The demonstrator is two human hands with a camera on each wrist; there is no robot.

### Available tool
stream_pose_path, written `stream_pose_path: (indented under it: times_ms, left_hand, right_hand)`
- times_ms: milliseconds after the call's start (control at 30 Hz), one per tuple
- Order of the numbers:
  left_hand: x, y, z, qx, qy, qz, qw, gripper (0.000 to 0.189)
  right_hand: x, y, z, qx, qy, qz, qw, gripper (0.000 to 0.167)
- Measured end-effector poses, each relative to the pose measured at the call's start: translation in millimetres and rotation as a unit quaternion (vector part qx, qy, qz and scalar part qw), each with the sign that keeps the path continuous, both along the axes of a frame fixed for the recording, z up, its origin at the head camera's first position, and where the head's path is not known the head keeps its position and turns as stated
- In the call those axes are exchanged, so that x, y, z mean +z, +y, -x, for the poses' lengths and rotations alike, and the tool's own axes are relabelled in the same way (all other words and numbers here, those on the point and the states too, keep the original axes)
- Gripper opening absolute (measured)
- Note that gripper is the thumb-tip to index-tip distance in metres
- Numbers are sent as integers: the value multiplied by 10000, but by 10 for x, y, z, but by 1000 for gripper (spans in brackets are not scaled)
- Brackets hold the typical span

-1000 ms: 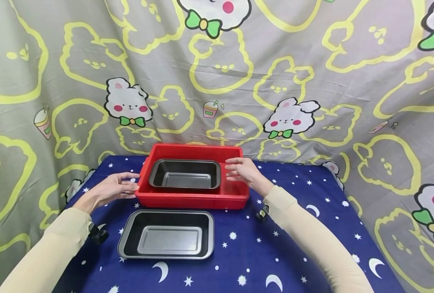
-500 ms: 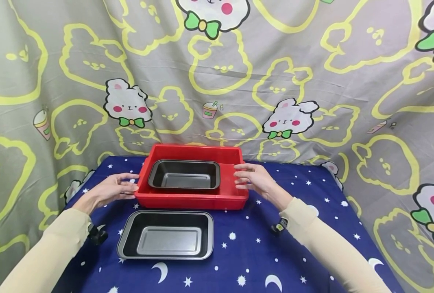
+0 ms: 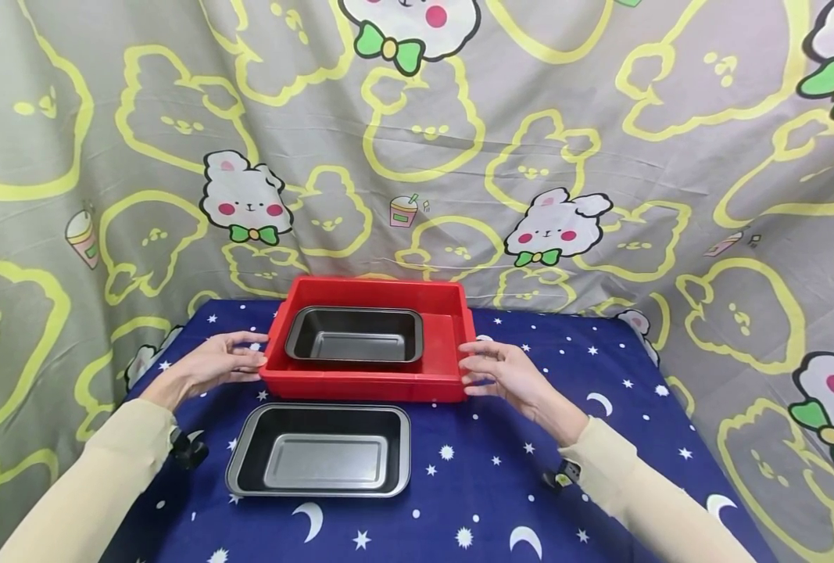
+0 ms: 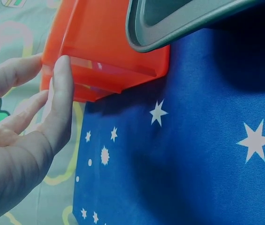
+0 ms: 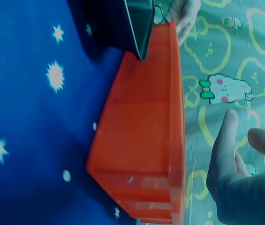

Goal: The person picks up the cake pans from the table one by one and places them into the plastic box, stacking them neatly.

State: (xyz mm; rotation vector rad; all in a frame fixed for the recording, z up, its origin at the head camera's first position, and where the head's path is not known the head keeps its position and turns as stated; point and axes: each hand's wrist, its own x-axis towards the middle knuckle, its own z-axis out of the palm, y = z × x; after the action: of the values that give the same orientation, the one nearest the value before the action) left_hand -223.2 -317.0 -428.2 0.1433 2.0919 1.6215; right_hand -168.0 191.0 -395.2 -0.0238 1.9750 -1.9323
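A red plastic tub [image 3: 452, 344] stands toward the back of the table, with a dark metal loaf pan [image 3: 418, 338] inside its left part. At the tub's left end, my left hand [image 3: 212, 366] has its fingertips right at the outer wall, fingers fairly straight. In the left wrist view the thumb [image 4: 61, 101] overlaps the tub's end. My right hand [image 3: 511, 379] is beside the right end, fingers spread and loosely bent; the right wrist view shows nothing held in it. A second loaf pan [image 3: 402, 453], grey-rimmed, lies in front of the tub.
The table wears a dark blue cloth [image 3: 473, 500] printed with stars and moons. Behind and around it hangs a grey curtain [image 3: 417, 188] with yellow outlines and white rabbits. Small dark cameras sit at both wrists.
My right hand has moved from over the tub's inside, to the right and toward me, to beside its right end. The left hand, tub and both pans look unchanged.
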Motion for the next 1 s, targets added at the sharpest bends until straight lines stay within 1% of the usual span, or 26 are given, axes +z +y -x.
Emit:
stream_pose_path:
  times_ms: [200,367,500,800,1000]
  left_hand:
    - [-1,4,-1,-14,14,-5,10000,79]
    - [2,9,-4,13,-8,-8,10000,79]
    - [0,0,0,12,-1,-50,10000,79]
    - [-2,-4,-9,13,-20,-42,10000,79]
    - [-24,-20,6,7,-29,-72,10000,78]
  right_hand:
    - [-127,-20,-191,29,-106,73,9999,55]
    - [-299,-84,-311,76,-198,248,9995,53]
    - [-459,-160,-390,19,-311,384,9988,51]
    - [-765,-403,-522,-168,-683,604,9957,51]
    - [-867,-570,-573,-100,-804,692,9943,52]
